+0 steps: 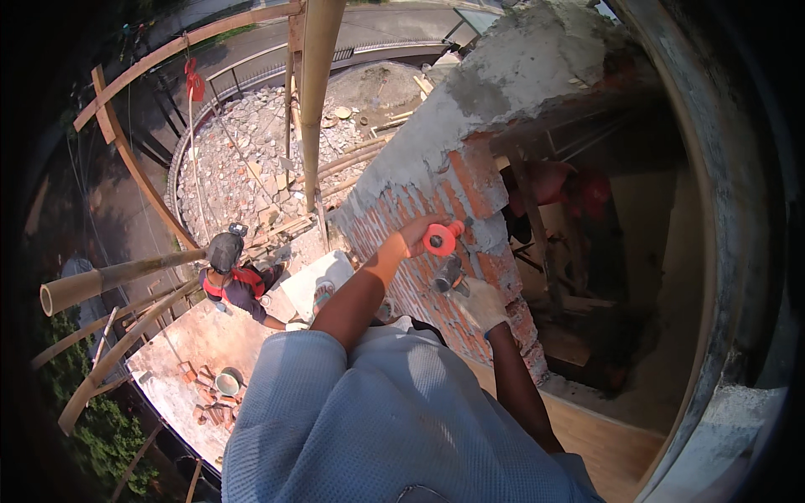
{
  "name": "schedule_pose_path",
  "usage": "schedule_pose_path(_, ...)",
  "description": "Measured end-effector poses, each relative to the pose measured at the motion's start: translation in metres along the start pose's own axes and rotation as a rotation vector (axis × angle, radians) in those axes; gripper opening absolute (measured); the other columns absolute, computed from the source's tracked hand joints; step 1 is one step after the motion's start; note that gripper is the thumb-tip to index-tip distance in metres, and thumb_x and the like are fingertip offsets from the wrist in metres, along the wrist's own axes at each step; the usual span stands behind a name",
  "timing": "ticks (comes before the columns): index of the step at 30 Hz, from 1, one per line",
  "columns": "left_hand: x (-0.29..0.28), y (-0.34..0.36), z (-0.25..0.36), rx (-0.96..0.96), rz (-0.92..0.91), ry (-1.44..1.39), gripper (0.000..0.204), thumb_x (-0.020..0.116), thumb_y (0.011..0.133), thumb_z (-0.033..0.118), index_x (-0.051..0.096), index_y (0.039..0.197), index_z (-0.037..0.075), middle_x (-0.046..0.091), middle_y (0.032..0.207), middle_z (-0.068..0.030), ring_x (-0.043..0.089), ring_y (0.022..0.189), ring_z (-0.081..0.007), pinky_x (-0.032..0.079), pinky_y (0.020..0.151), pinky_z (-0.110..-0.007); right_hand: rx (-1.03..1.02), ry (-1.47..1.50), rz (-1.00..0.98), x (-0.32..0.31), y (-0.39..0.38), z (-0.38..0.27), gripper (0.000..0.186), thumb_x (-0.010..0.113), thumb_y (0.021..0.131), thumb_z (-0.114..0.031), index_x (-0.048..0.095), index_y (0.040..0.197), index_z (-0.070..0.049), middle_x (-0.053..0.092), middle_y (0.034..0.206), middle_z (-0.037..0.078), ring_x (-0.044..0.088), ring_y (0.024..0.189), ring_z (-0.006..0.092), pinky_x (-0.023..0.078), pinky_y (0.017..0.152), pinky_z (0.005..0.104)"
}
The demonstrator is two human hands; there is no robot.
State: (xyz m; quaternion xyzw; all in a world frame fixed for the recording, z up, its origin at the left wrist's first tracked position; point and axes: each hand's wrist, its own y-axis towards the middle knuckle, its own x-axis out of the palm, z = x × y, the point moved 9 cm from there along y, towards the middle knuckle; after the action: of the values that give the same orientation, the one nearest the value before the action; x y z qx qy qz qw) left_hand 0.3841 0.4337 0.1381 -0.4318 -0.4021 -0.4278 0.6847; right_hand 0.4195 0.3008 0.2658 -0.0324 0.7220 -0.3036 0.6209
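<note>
The left hand (413,235), bare, is curled closed around a red chisel (458,228), whose round guard (447,245) faces up toward the wearer, probably so that the fingers behind it are shielded from a stray blow. The chisel is at the brickwork near the broken right edge of the wall (419,278), seemingly pointed into it; whether its tip touches the brick cannot be told. The right hand (481,303), in a pale glove, is closed on the handle of a hammer (447,273), the grip itself partly hidden by the glove. The hammer's grey head hangs just below the guard, apart from it, a placing that seems to keep it near the chisel's struck end. On the platform (172,335) to the left, a bowl (227,382) and loose brick pieces (220,417) lie toward the outer edge, away from the feet, perhaps leaving standing room by the wall. A co-worker (239,281) in a red vest sits low at the platform's far edge, near an upright bamboo pole (317,109).
</note>
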Motion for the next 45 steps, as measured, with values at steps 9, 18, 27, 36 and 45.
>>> schedule_pose_path(9, 0.013, 0.009, -0.005, 0.027, 0.065, 0.076, 0.055, 0.034, 0.106, 0.038, 0.064, 0.116, -0.008, 0.059, 0.132, -0.0132, 0.062, 0.109, -0.0183, 0.051, 0.094, -0.031, -0.169, 0.302, 0.197, -0.028, -0.033, -0.054, 0.037, 0.07, 0.087, -0.038, 0.06, 0.103, -0.005, 0.065, 0.078, 0.011, 0.066, 0.071, 0.0295, 0.051, 0.064, 0.0379)
schedule_pose_path(18, 0.028, 0.009, 0.002, 0.093, -0.067, 0.04, 0.057, 0.025, 0.107, 0.028, 0.063, 0.111, -0.013, 0.055, 0.14, -0.013, 0.059, 0.117, -0.0212, 0.048, 0.1, -0.032, -0.283, 0.089, 0.214, -0.027, -0.03, -0.073, 0.032, 0.069, 0.086, -0.035, 0.062, 0.102, -0.008, 0.066, 0.081, 0.016, 0.066, 0.077, 0.0365, 0.052, 0.064, 0.0437)
schedule_pose_path(27, 0.029, 0.005, 0.009, 0.114, -0.061, 0.011, 0.053, 0.025, 0.108, 0.026, 0.058, 0.119, -0.014, 0.058, 0.133, -0.0166, 0.06, 0.115, -0.0218, 0.049, 0.1, -0.031, -0.437, 0.035, 0.189, -0.02, -0.042, -0.1, 0.029, 0.069, 0.085, -0.035, 0.062, 0.089, -0.006, 0.065, 0.075, 0.015, 0.066, 0.066, 0.0323, 0.051, 0.059, 0.0422)
schedule_pose_path(36, 0.02, 0.008, 0.003, 0.07, -0.075, 0.076, 0.057, 0.026, 0.108, 0.026, 0.068, 0.101, -0.011, 0.053, 0.141, -0.0144, 0.058, 0.12, -0.0209, 0.047, 0.102, -0.032, -0.389, -0.033, 0.1, -0.021, -0.044, -0.112, 0.036, 0.068, 0.085, -0.035, 0.059, 0.104, -0.006, 0.062, 0.065, 0.013, 0.065, 0.06, 0.0332, 0.052, 0.056, 0.0429)
schedule_pose_path(45, 0.023, 0.006, 0.021, 0.084, -0.1, 0.156, 0.056, 0.027, 0.107, 0.026, 0.067, 0.101, -0.013, 0.052, 0.142, -0.0162, 0.058, 0.119, -0.022, 0.049, 0.1, -0.031, -0.132, -0.176, 0.167, -0.048, -0.028, -0.08, 0.029, 0.067, 0.086, -0.032, 0.06, 0.088, -0.004, 0.064, 0.072, 0.018, 0.066, 0.066, 0.036, 0.051, 0.057, 0.0431)
